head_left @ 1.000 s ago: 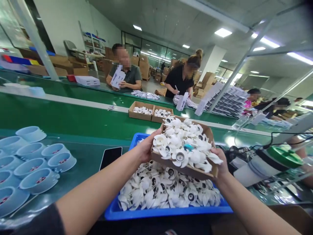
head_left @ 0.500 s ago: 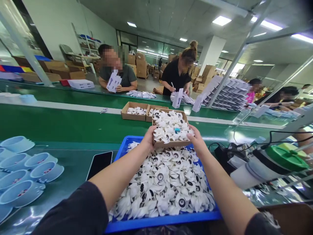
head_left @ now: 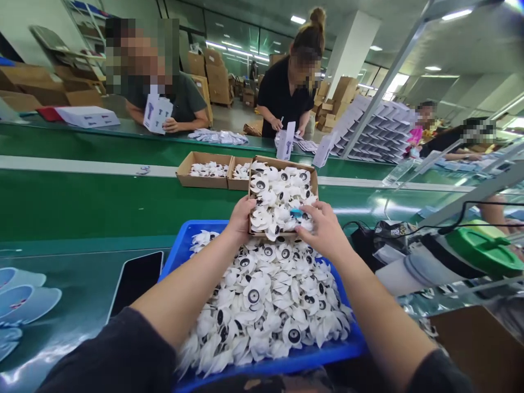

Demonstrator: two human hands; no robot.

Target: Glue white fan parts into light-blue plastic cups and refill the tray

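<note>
A small cardboard box (head_left: 250,191) full of white fan wheels (head_left: 262,218) is tilted towards me above the far end of a blue tray (head_left: 176,256). My left hand (head_left: 240,219) is closed on the box's left side. My right hand (head_left: 327,232) reaches over the box's right side, thumb and forefinger apart among the fan wheels. Its forefinger is at a small teal piece (head_left: 295,213) lying on them. Many more white fan wheels (head_left: 266,305) with dark hubs are heaped in the tray below.
Two cardboard boxes (head_left: 204,177) of fan wheels stand beyond, on the green belt. A phone (head_left: 137,281) lies left of the tray, near light blue plastic parts (head_left: 28,303). At right are a green-lidded bottle (head_left: 442,256) and cables. Two people work opposite, near stacked white boxes (head_left: 372,131).
My right hand has moved from the box's right side inward over the fan wheels to the teal piece. The box tilts more towards me. The view has shifted downward.
</note>
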